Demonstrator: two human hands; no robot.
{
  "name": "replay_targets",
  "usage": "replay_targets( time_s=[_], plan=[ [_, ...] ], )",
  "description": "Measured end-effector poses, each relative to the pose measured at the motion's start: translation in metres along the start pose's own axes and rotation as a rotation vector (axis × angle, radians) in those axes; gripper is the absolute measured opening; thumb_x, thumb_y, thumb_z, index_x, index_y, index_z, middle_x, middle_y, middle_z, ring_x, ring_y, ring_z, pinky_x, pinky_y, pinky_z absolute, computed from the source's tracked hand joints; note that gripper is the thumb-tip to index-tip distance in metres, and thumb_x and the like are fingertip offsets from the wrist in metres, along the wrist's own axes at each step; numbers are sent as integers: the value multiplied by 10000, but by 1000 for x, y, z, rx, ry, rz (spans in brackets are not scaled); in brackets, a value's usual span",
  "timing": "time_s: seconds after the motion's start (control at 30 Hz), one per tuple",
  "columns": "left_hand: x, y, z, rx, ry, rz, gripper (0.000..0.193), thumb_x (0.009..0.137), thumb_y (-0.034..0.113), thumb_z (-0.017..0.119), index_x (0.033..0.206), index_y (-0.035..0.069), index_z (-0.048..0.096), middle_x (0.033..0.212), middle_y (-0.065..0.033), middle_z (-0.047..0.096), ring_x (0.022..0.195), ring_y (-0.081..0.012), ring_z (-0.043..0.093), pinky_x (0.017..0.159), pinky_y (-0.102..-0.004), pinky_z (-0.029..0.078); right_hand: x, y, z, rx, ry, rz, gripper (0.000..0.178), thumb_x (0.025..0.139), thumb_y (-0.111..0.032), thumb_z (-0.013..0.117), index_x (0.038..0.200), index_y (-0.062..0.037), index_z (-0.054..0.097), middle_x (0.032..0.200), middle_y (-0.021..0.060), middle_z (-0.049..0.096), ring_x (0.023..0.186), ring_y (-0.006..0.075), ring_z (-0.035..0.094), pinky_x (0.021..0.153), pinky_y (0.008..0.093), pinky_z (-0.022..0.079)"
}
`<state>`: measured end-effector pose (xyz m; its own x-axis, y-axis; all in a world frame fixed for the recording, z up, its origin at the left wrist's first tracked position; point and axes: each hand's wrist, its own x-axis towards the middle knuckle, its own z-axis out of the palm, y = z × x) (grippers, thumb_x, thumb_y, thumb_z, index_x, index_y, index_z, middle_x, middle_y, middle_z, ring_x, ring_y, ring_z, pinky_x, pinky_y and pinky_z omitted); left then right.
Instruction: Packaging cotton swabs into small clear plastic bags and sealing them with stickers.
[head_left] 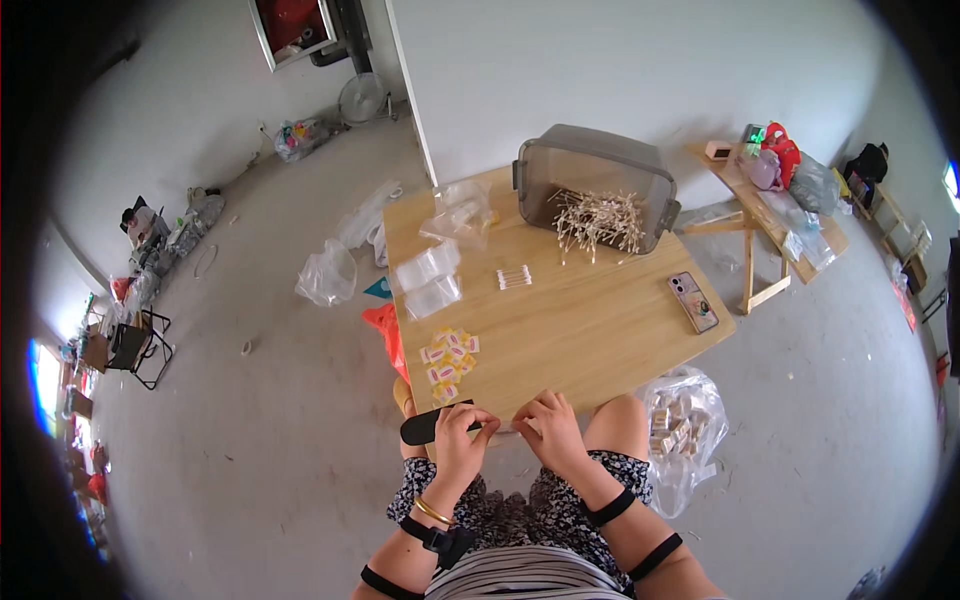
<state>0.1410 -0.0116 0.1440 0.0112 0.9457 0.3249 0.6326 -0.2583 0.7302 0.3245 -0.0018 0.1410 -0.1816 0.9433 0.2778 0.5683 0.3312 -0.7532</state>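
Note:
At the table's front edge, my left hand (464,432) and my right hand (552,430) face each other with thumbs and fingers pinched together. Whatever lies between the fingertips is too small and pale to make out. Beside the left hand lies a flat black rounded piece (424,427). A pile of small yellow-and-white labels (449,360) is spread just beyond that hand. Farther up, several cotton swabs (514,277) sit in a short row. Stacks of clear plastic bags (430,280) lie at the table's left side.
A grey plastic bin (560,150) rests on its side at the back, loose cotton swabs (605,222) spilling toward its opening. A phone (693,302) lies at the right. On the floor by my right leg stands a clear bag of small packs (680,425). Behind is a wooden side table (790,235).

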Motion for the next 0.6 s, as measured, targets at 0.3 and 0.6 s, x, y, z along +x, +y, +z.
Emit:
replay_targets(
  time_s=[0.3,0.6],
  plan=[
    [-2,-57,9,-165,39,-378,88,877,86,738,907,16,693,784,-53,699,626,-144,631,628,-276,510,13,46,18,196,-11,279,97,805,-80,757,882,-62,700,983,96,610,956,287,593,817,398,490],
    [7,-38,26,-288,-164,-365,66,910,55,699,922,-7,683,814,-44,720,727,-109,675,669,-254,529,20,49,32,296,-152,127,119,831,-122,769,915,-60,713,978,103,601,975,241,596,844,337,480]
  ],
)
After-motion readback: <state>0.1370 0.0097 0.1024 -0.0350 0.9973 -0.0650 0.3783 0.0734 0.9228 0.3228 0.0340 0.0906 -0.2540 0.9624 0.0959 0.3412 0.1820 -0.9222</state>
